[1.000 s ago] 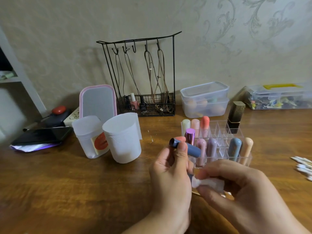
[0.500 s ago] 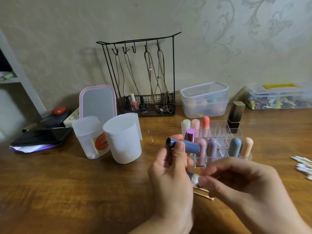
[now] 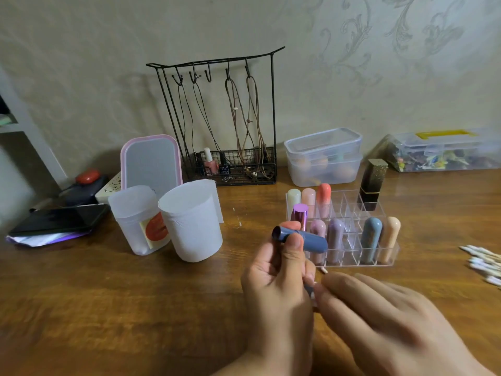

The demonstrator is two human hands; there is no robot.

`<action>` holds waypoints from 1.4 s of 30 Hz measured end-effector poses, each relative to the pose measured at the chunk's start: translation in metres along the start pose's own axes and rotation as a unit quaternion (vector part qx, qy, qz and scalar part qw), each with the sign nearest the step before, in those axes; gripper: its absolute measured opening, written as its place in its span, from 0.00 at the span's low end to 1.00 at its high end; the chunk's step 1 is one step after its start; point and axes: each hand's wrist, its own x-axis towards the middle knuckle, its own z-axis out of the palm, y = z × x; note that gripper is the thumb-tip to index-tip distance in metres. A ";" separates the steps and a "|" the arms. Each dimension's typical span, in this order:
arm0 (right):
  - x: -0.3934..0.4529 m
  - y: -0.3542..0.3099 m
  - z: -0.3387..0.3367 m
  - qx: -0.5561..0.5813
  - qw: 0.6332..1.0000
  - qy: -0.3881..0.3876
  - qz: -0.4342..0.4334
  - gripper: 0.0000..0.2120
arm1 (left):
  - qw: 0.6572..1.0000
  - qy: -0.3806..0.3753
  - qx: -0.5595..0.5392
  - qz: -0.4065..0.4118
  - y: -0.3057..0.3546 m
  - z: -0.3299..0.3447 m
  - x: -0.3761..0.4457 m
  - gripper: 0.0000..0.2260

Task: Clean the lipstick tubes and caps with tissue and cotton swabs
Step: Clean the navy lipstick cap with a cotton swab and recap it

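No label on the table reads clearly. The left hand (image 3: 273, 278) pinches a blue lipstick tube (image 3: 301, 238) between thumb and fingers, just left of centre frame, lying sideways. The right hand (image 3: 379, 318), blurred, meets it low down; whether it holds anything I cannot tell. Just behind, a clear acrylic organizer (image 3: 349, 256) holds capped lipsticks upright in its cells, with a black and gold lipstick (image 3: 372, 183) in a rear one. Cotton swabs (image 3: 485, 263) lie at the right edge. Two frosted cups (image 3: 189, 221) stand left of centre.
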 end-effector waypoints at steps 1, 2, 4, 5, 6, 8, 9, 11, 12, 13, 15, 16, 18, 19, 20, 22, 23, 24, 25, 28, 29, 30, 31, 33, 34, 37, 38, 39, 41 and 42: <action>0.002 -0.001 0.000 0.082 0.995 -0.006 0.061 0.06 | 1.000 0.006 0.007 0.009 0.000 -0.001 0.002 0.07; 0.005 -0.001 -0.001 0.229 0.961 -0.007 0.158 0.02 | 0.999 0.012 0.024 0.024 0.001 -0.003 0.005 0.07; 0.013 0.002 -0.002 0.554 0.753 -0.043 0.352 0.17 | 0.997 0.022 0.059 0.050 0.003 -0.005 0.008 0.09; 0.013 0.009 0.001 0.658 0.631 -0.063 0.407 0.20 | 0.996 0.024 0.062 0.054 0.004 -0.005 0.009 0.09; 0.015 0.012 0.000 0.714 0.546 -0.080 0.430 0.21 | 0.996 0.023 0.065 0.058 0.003 -0.005 0.008 0.10; 0.019 0.012 -0.002 0.768 0.468 -0.111 0.422 0.16 | 0.994 0.017 0.080 0.070 0.004 -0.003 0.006 0.09; 0.020 0.011 -0.002 0.775 0.455 -0.116 0.423 0.14 | 0.994 0.014 0.084 0.073 0.004 -0.002 0.004 0.08; 0.018 0.010 0.000 0.755 0.482 -0.102 0.433 0.12 | 0.994 0.018 0.081 0.064 0.003 -0.002 0.004 0.08; 0.016 0.007 0.002 0.718 0.543 -0.084 0.427 0.11 | 0.995 0.024 0.081 0.052 0.002 -0.002 0.004 0.08; 0.013 0.005 0.004 0.646 0.652 -0.058 0.393 0.08 | 0.996 0.029 0.076 0.038 0.001 -0.003 0.004 0.09; 0.005 0.008 0.010 0.347 0.916 0.001 0.203 0.08 | 0.999 0.023 0.032 0.006 -0.002 -0.001 0.003 0.08; 0.002 0.008 0.009 0.212 0.974 0.007 0.083 0.06 | 1.000 0.015 0.013 -0.005 -0.002 0.000 0.002 0.07; -0.001 0.011 0.007 0.054 0.997 -0.032 -0.054 0.09 | 1.000 -0.007 0.003 -0.011 -0.002 0.000 0.000 0.08; -0.002 0.012 0.006 0.024 0.995 -0.041 -0.083 0.09 | 1.000 -0.013 0.007 -0.011 -0.003 -0.001 0.000 0.08; -0.001 0.012 0.005 0.038 0.995 -0.046 -0.078 0.08 | 1.000 -0.015 0.012 -0.011 -0.002 -0.002 0.001 0.08; 0.003 0.009 0.002 0.205 0.976 -0.043 0.068 0.02 | 0.999 -0.018 0.044 0.002 -0.001 -0.003 0.002 0.08; 0.007 0.007 0.001 0.326 0.925 -0.049 0.192 0.05 | 0.997 -0.019 0.069 0.020 0.001 -0.003 0.002 0.08; 0.011 0.007 0.001 0.440 0.840 -0.075 0.309 0.10 | 0.995 -0.020 0.084 0.041 0.002 -0.003 0.002 0.08; 0.012 0.010 0.004 0.529 0.735 -0.115 0.409 0.13 | 0.995 -0.022 0.083 0.058 0.003 -0.002 0.003 0.08; 0.018 0.014 0.006 0.686 0.465 -0.205 0.521 0.14 | 0.992 -0.040 0.093 0.080 0.005 -0.002 0.002 0.08; 0.019 0.014 0.006 0.728 0.404 -0.226 0.506 0.16 | 0.990 -0.049 0.102 0.082 0.006 -0.002 0.001 0.08; 0.020 0.015 0.007 0.755 0.360 -0.240 0.492 0.18 | 0.989 -0.057 0.110 0.082 0.006 -0.003 0.000 0.08; 0.020 0.017 0.008 0.775 0.328 -0.247 0.480 0.18 | 0.987 -0.062 0.120 0.085 0.006 -0.003 -0.001 0.09; 0.019 0.021 0.008 0.787 0.297 -0.256 0.476 0.16 | 0.982 -0.072 0.143 0.099 0.007 -0.005 -0.002 0.09; 0.019 0.023 0.007 0.787 0.298 -0.261 0.473 0.15 | 0.979 -0.078 0.153 0.105 0.006 -0.006 -0.003 0.09; 0.014 0.027 0.006 0.787 0.335 -0.280 0.436 0.14 | 0.974 -0.090 0.181 0.106 0.007 -0.005 -0.005 0.05; 0.013 0.027 0.005 0.778 0.367 -0.285 0.423 0.15 | 0.974 -0.090 0.180 0.108 0.007 -0.005 -0.005 0.05; 0.012 0.027 0.004 0.757 0.413 -0.290 0.414 0.16 | 0.974 -0.089 0.172 0.114 0.006 -0.005 -0.005 0.05; 0.012 0.026 0.000 0.673 0.554 -0.300 0.387 0.18 | 0.977 -0.087 0.154 0.122 0.005 -0.004 -0.004 0.06; 0.013 0.024 -0.003 0.614 0.636 -0.295 0.363 0.20 | 0.977 -0.089 0.147 0.123 0.005 -0.004 -0.003 0.06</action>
